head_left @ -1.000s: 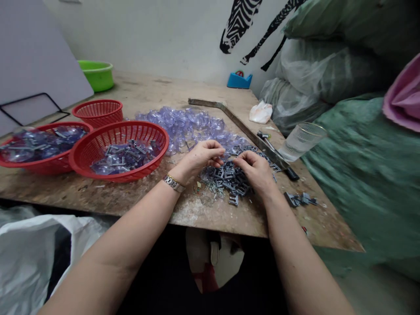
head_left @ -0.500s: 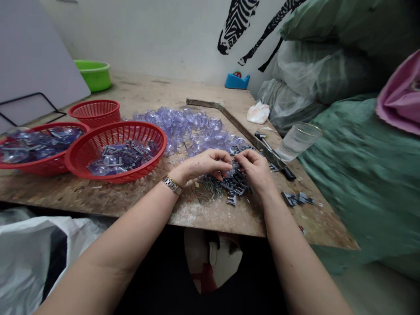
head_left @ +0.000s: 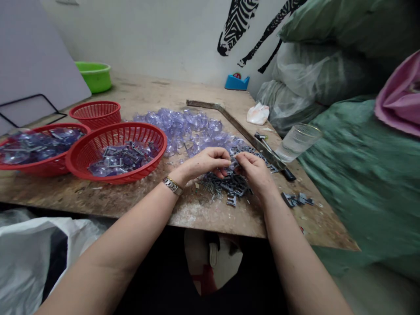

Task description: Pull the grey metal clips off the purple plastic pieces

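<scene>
Fingers (head_left: 226,161) of our left hand (head_left: 205,162) and right hand (head_left: 256,168) pinch together on small grey clip, held just above grey clip pile (head_left: 229,186) on counter (head_left: 147,94). Step looks like joining clip to clear piece; we judge next move needs firm press, then drop in basket. Near red basket (head_left: 116,151) holds finished mix; far-left basket (head_left: 42,146) fuller; small basket (head_left: 95,113) looks bare. Clear purple cups (head_left: 187,127) heaped behind.

A green bowl (head_left: 93,75) sits at the far edge of a worn wooden table (head_left: 147,94), near a blue tape dispenser (head_left: 236,82) by the wall. A drinking glass (head_left: 297,141) stands at the right edge beside stuffed sacks (head_left: 357,175), while an empty red basket (head_left: 95,113) rests behind two filled ones.
</scene>
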{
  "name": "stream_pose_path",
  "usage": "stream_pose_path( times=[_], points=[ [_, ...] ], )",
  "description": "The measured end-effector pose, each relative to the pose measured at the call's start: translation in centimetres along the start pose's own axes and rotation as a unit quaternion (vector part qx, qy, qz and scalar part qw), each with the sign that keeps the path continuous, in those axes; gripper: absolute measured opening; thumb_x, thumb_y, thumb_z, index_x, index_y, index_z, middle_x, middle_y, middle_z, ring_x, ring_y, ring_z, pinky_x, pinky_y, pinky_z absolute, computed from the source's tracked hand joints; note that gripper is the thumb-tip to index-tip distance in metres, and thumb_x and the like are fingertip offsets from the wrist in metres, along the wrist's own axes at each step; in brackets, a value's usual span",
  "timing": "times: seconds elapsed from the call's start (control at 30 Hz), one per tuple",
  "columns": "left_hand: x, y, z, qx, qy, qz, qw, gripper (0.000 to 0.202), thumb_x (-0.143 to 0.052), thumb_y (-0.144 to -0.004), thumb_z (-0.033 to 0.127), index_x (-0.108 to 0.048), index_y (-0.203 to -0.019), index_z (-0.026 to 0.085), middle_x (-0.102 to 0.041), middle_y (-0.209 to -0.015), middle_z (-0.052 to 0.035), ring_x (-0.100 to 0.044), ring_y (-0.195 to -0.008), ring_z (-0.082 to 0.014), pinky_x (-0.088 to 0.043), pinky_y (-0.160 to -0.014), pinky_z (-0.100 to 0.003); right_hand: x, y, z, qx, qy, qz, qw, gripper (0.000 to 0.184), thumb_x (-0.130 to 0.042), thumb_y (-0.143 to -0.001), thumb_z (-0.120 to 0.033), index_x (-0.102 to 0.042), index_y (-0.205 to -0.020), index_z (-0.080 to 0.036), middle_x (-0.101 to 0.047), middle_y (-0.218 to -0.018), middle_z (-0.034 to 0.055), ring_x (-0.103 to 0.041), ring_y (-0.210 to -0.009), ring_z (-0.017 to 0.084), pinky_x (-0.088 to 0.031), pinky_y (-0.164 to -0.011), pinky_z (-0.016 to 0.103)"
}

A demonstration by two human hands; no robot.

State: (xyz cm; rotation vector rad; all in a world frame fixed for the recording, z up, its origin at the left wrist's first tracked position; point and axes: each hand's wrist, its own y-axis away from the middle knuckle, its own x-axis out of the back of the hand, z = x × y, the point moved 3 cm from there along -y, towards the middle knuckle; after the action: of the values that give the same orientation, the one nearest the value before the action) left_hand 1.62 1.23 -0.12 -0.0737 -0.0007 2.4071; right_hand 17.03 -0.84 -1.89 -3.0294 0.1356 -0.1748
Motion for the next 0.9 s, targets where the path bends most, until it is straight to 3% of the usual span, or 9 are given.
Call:
stream_pose_path(
  times=[0.33,0.63,0.9],
  points=[
    [0.5,0.0,-0.2,0.016,0.039,-0.003,0.999,0.011,-0.067,-0.076,0.018,-0.057,-0.077,0.013,-0.061,-0.063,0.0024,-0.062,-0.060,-0.0076,-0.052,-0.058,-0.019,-0.1,0.2,0.2,-0.054,-0.029,-0.047,0.997,0.043,-0.080,-0.055,-0.055,-0.062,-0.070,-0.019,-0.056,-0.060,-0.0037,-0.049,-0.052,0.009,-0.041,-0.050,0.023],
    [1.1,-0.4,-0.6,0.007,0.086,0.024,0.996,0.015,-0.069,-0.077,0.018,-0.056,-0.079,0.012,-0.059,-0.064,0.0033,-0.063,-0.060,-0.0074,-0.052,-0.058,-0.019,0.2,0.2,0.0,-0.073,-0.104,0.001,0.992,0.048,-0.085,-0.050,-0.052,-0.056,-0.071,-0.019,-0.052,-0.059,-0.0071,-0.052,-0.050,0.007,-0.043,-0.048,0.019],
    [1.2,-0.3,-0.3,0.019,0.096,0.057,0.994,0.012,-0.065,-0.084,0.015,-0.054,-0.079,0.012,-0.061,-0.065,0.0016,-0.063,-0.058,-0.0062,-0.052,-0.058,-0.017,0.4,0.0,0.0,-0.075,-0.132,0.039,0.988,0.045,-0.087,-0.050,-0.043,-0.056,-0.073,-0.020,-0.057,-0.062,-0.0073,-0.059,-0.052,0.007,-0.048,-0.049,0.018]
  ],
)
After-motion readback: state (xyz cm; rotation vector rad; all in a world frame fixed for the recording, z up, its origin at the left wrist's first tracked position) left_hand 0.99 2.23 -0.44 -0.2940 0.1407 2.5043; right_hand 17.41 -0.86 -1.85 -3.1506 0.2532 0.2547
